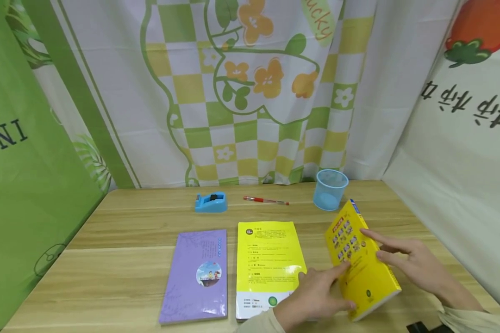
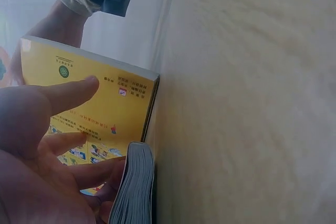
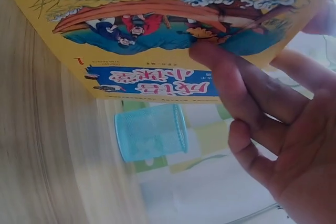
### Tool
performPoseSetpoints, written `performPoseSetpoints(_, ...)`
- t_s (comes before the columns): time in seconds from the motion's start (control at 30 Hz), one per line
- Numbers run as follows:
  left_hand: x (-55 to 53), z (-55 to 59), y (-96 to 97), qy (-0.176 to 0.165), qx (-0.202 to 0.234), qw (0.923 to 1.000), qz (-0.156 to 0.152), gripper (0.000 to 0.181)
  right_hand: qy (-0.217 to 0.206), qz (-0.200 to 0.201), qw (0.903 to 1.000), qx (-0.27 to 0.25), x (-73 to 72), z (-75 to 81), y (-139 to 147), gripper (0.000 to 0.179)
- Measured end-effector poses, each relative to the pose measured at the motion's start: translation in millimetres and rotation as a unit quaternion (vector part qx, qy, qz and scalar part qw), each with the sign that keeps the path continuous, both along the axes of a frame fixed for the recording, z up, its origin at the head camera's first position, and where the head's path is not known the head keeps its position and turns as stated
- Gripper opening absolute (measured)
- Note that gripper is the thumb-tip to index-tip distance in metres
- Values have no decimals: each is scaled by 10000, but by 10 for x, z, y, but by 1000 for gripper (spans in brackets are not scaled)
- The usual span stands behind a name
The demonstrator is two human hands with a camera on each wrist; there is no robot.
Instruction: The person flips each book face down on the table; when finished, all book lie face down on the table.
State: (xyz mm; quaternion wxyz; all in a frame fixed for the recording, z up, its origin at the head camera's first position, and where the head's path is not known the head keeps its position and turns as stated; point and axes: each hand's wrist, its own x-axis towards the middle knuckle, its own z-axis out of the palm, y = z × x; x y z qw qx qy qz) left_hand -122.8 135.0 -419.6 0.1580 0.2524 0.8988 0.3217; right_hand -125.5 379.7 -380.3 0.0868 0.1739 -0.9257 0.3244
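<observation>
A yellow book (image 1: 360, 273) stands tilted above the right part of the table, its back cover towards the head camera. My right hand (image 1: 416, 261) grips it by the right edge; in the right wrist view, fingers (image 3: 226, 77) lie against its illustrated front cover. My left hand (image 1: 314, 293) reaches to the back cover, index finger and thumb extended and touching or close to it. Under and beside the left hand lies a yellow-and-white book (image 1: 271, 259), partly covered by that hand. Left of it, a purple book (image 1: 191, 277) lies flat.
A blue tape dispenser (image 1: 211, 202) and a red pen (image 1: 265, 200) lie towards the back of the wooden table (image 1: 108, 259). Behind the tilted book stands a blue mesh cup (image 1: 329, 192). Printed curtains (image 1: 250, 115) hang along the back and both sides.
</observation>
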Motion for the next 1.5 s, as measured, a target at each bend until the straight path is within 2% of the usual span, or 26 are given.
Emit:
performPoseSetpoints(0.13, -5, 19, -14, -101, 117, 9999, 71, 77, 316, -127, 9993, -176, 7, -16, 17, 42)
performPoseSetpoints(0.27, -12, 43, -28, 7, 237, 9994, 270, 73, 543, -65, 9980, -306, 17, -24, 6, 42)
performPoseSetpoints(0.43, -32, 44, -21, 68, 218, 9987, 447, 71, 616, -23, 9973, -401, 10, -37, 20, 43)
performPoseSetpoints(0.63, -46, 44, -27, 265, -62, 9986, 444, 63, 584, -62, 9978, -320, -26, -51, 100, 42)
performPoseSetpoints(0.73, -42, 44, -32, 504, -278, 9976, 398, 57, 397, -81, 9989, -256, -42, -49, 154, 42)
performPoseSetpoints(0.9, -33, 35, -32, 742, -500, 9951, 411, 49, -195, -140, 9997, -28, -59, -32, 215, 41)
performPoseSetpoints(1.07, -36, 25, -39, 704, -538, 9950, 459, 46, -977, -156, 9943, 398, -79, -25, 252, 47)
performPoseSetpoints(1.17, -41, 22, -39, 710, -571, 9945, 512, 47, -1239, -89, 9903, 618, -109, -54, 285, 53)
performPoseSetpoints(1.5, -34, -2, -22, 560, -600, 9944, 667, 49, -1671, 337, 9816, 860, -232, -233, 365, 53)
